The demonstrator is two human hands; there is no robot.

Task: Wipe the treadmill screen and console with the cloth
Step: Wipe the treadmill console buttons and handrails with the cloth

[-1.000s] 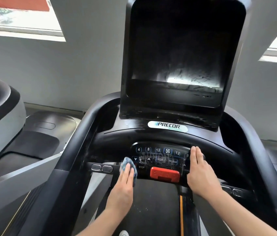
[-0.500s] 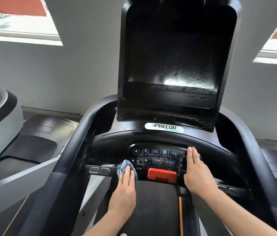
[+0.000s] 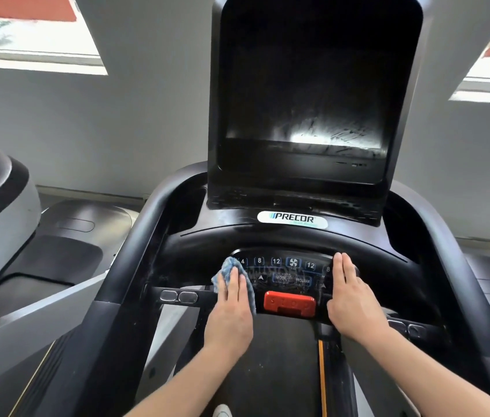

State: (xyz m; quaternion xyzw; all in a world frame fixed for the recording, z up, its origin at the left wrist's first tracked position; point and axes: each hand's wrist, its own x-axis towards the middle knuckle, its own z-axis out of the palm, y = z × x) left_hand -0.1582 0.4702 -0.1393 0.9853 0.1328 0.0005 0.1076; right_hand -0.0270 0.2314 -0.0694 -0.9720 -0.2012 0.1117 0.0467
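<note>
Blue cloth (image 3: 228,273): pressed flat under left hand (image 3: 231,314), fingers straight, at left end of keypad panel (image 3: 286,270) on console (image 3: 283,242). Panel long axis: left to right, from cloth toward right hand (image 3: 353,308). Unwiped keys, streaked with moisture: directly right of cloth, between the two hands. Red stop clip (image 3: 289,303): just below panel, near cloth's right edge. Right hand: flat, fingers straight and together, resting on right end of panel, holding nothing. Left hand nearer to remaining keypad work; likely stroke rightward along panel. Screen (image 3: 304,94): above and beyond both hands, upright, smeared along lower part; well apart from cloth.
</note>
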